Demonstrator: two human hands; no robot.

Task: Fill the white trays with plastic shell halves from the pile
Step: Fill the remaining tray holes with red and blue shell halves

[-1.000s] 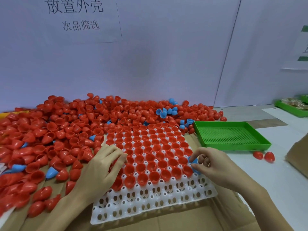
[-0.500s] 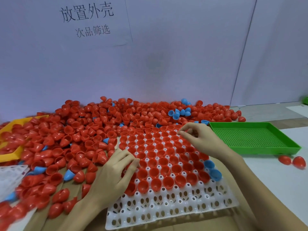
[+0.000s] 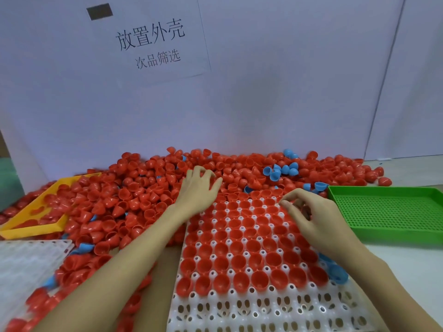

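The red plastic shell halves point(image 3: 143, 195) lie in a loose pile on the table behind and left of the white moulded plastic tray point(image 3: 251, 305); most tray cells are filled, the near rows empty. The left hand point(image 3: 199, 190) rests on the pile, fingers spread; the right hand point(image 3: 311, 219) hovers over the tray, fingers loosely curled, any contents not discernible. The shells appear light, rigid, smooth and thin-walled; pinch at the rim.
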